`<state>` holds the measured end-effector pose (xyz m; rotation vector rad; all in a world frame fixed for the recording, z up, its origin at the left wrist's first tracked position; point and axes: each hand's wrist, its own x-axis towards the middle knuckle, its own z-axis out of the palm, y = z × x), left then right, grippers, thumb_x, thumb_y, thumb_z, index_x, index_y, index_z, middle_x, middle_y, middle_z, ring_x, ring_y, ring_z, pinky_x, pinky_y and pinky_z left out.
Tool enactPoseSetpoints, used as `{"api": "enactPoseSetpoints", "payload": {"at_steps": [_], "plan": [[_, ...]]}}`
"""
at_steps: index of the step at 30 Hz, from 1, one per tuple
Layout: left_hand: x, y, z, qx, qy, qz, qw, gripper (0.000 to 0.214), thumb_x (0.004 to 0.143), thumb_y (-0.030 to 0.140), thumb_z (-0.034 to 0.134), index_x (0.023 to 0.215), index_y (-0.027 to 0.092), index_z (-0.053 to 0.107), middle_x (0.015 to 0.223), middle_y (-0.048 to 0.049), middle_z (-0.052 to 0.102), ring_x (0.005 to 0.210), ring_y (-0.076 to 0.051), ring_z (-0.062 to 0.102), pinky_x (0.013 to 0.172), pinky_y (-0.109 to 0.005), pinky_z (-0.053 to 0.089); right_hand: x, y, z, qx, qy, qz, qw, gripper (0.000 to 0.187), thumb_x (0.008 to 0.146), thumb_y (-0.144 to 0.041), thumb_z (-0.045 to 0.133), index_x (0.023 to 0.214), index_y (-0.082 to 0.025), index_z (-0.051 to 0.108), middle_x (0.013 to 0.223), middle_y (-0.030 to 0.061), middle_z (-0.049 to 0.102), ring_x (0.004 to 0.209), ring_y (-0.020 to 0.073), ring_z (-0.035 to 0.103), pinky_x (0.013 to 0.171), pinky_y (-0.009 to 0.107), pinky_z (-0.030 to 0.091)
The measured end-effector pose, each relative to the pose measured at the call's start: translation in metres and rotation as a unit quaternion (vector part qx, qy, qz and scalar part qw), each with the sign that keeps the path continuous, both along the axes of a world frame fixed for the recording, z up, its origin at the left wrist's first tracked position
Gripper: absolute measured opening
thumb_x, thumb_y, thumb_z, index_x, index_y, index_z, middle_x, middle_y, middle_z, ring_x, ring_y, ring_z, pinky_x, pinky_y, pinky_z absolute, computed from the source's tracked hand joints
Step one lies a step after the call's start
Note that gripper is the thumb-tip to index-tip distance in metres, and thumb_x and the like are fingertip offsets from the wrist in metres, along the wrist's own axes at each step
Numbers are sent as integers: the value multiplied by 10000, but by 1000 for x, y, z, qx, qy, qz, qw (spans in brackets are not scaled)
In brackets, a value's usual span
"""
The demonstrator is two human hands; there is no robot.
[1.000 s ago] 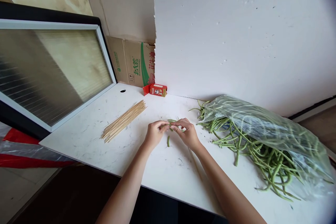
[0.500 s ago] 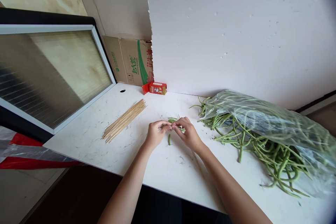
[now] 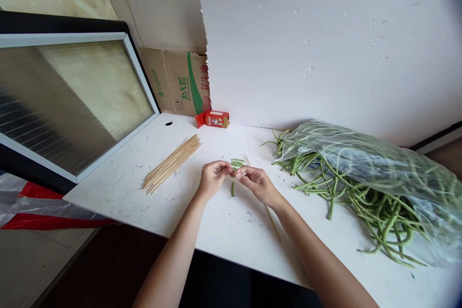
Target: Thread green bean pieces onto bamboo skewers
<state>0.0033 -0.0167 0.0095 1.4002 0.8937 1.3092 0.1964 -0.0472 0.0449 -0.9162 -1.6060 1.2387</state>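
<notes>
My left hand (image 3: pixel 212 178) and my right hand (image 3: pixel 259 185) meet low over the white table, thumbs and fingers pinched together. Whatever sits between the fingertips is too small and covered to make out. Just beyond the fingers lie several short green bean pieces (image 3: pixel 237 161). Another bean piece (image 3: pixel 233 189) rests alone on the near side of my hands. A single thin bamboo skewer (image 3: pixel 272 224) runs slantwise beneath my right hand and wrist, its far tip showing past the fingers; it seems to lie on the table.
A bundle of bamboo skewers (image 3: pixel 171 163) lies to the left. On the right, long green beans (image 3: pixel 382 216) spill from a clear plastic bag (image 3: pixel 346 149). A small red box (image 3: pixel 216 119) stands at the back, before a cardboard box (image 3: pixel 176 82) and a white foam board (image 3: pixel 306 48).
My right hand has turned flatter and lowered slightly, uncovering more of the skewer. The fingertips stay close together. The view has shifted a little.
</notes>
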Motion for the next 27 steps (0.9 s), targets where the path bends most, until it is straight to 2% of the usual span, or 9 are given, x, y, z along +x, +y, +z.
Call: {"api": "enactPoseSetpoints", "payload": {"at_steps": [3, 7, 13, 16, 20, 22, 25, 27], "plan": [[-1, 4, -1, -36, -38, 7, 999, 404, 863, 513, 805, 1015, 141, 760, 878, -109, 813, 778, -226, 779, 731, -332, 595, 4, 3, -3, -10, 37, -48, 998, 371, 906, -608, 736, 944, -239, 752, 929, 53, 746, 885, 225, 676, 831, 373, 556], [0, 8, -4, -63, -43, 19, 997, 482, 871, 552, 785, 1096, 127, 762, 970, -146, 821, 868, -259, 800, 714, -326, 585, 10, 9, -11, -15, 63, -115, 991, 390, 843, -606, 802, 996, -247, 818, 887, 50, 749, 805, 204, 653, 705, 327, 529], [0, 12, -10, -111, -81, -15, 990, 652, 888, 585, 756, 1339, 123, 670, 1113, -169, 804, 1036, -265, 787, 942, -399, 610, 15, 11, -16, 16, 41, -150, 988, 413, 889, -598, 758, 1117, -259, 819, 1019, 89, 790, 905, 234, 711, 742, 349, 573], [0, 12, -11, -129, -89, -20, 987, 655, 865, 578, 786, 1325, 124, 680, 1118, -168, 803, 1043, -267, 786, 978, -423, 605, 17, 14, -19, 7, 55, -160, 986, 446, 844, -591, 809, 1118, -239, 797, 969, 93, 805, 892, 247, 738, 770, 371, 596], [1, 10, -9, -154, -91, -7, 984, 630, 818, 569, 836, 1260, 135, 719, 1080, -159, 813, 999, -264, 796, 922, -405, 617, 21, 17, -17, 14, 41, -171, 984, 383, 814, -562, 851, 974, -219, 792, 906, 85, 794, 776, 220, 711, 697, 346, 584], [2, 8, -7, -166, -85, -11, 982, 590, 808, 553, 851, 1219, 143, 742, 1086, -158, 815, 999, -264, 796, 876, -376, 620, 22, 16, -14, 51, -2, -156, 986, 325, 862, -547, 813, 948, -234, 808, 920, 77, 788, 761, 211, 694, 683, 341, 563], [4, 5, -4, -176, -75, -33, 981, 533, 806, 527, 863, 1175, 154, 768, 1129, -160, 811, 1002, -266, 794, 821, -343, 616, 21, 13, -11, 113, -86, -123, 982, 285, 965, -517, 704, 1021, -263, 820, 957, 77, 788, 819, 222, 694, 718, 353, 537], [5, 3, -3, -184, -72, -54, 979, 515, 796, 505, 879, 1156, 151, 779, 1133, -164, 811, 989, -270, 796, 818, -349, 619, 17, 11, -12, 127, -122, -133, 975, 287, 973, -513, 693, 1049, -257, 799, 970, 82, 793, 844, 232, 704, 716, 356, 521]]}}
